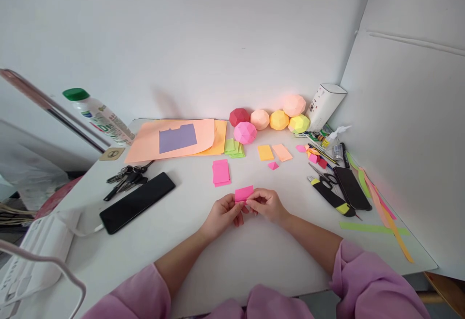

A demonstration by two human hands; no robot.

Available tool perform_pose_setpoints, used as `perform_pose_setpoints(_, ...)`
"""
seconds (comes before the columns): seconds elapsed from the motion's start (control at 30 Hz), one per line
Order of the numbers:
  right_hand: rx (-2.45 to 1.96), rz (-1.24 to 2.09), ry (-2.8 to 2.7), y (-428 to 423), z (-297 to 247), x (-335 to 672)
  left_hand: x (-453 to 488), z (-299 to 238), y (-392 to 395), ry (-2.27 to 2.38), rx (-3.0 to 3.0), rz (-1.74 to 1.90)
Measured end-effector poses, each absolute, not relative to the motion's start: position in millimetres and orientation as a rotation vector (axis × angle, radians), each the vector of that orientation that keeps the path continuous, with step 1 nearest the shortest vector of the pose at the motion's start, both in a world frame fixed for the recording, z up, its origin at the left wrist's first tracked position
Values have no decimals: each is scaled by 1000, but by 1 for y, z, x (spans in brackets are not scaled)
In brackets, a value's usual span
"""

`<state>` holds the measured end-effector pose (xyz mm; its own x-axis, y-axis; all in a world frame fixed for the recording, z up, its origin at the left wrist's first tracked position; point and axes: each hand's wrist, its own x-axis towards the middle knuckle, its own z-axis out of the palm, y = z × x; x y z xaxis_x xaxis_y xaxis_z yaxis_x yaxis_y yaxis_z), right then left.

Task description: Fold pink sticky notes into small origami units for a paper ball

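Note:
Between my two hands is a small pink paper piece (243, 193), its lower edge folded up. My left hand (224, 214) pinches its left side, thumb in front. At the right side, my right hand (267, 205) grips the same paper between thumb and fingers. A stack of pink paper rectangles (221, 172) lies just beyond my left hand. Farther off are a small folded pink piece (272, 165), an orange rectangle (265, 152), a peach rectangle (282, 152) and several green rectangles (235, 148).
Faceted paper balls (245, 133) stand along the wall. Left are peach sheets (145, 139), keys (129, 178), a black phone (138, 202) and a bottle (103, 115). Right are scissors (329, 179), a cutter (330, 196), another phone (352, 188), a glue bottle (332, 137) and paper strips (374, 228).

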<state>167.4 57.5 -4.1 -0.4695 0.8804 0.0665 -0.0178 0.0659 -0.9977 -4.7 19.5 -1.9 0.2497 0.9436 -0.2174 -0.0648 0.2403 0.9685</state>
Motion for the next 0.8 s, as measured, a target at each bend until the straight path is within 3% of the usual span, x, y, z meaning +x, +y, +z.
perform_pose_setpoints(0.8,-952,1471,-1573,55,-2,165,-4,-7,20,1073,1113,921)
